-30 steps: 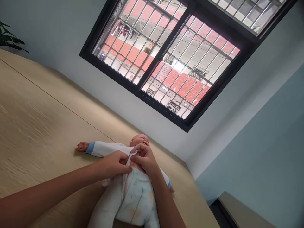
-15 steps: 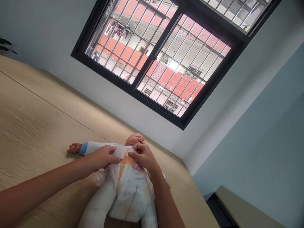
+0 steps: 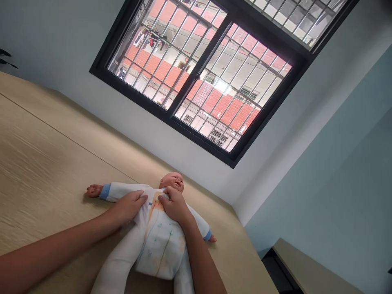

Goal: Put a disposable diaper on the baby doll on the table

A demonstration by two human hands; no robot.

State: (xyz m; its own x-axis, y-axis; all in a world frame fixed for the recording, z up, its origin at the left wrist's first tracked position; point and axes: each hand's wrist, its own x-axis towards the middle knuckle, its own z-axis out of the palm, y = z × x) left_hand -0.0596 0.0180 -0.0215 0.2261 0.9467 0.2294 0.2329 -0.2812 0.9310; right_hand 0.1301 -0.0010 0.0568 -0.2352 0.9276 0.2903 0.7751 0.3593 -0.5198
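Note:
A baby doll (image 3: 122,261) in a white outfit with blue cuffs lies on its back on the wooden table. Around its torso and between its legs is a white diaper (image 3: 162,245) with an orange top and printed pattern. My left hand (image 3: 130,206) is closed at the side of the doll's torso, thumb on top, by the diaper's white side wing; its fingertips are partly hidden. At the diaper's upper front edge, below the doll's chin, my right hand (image 3: 174,206) grips with thumb and bent fingers. A small dark blue mark shows between the hands.
The pale wooden table (image 3: 45,163) has a seam line and ends at the wall. Above it is a black-framed window (image 3: 199,77) with metal bars. A lower piece of furniture (image 3: 306,265) stands at the right, and dark leaves (image 3: 6,59) show far left.
My left hand has moved back outward from the diaper's front to the doll's side. The right hand still holds the upper front edge, and the doll's far arm shows more.

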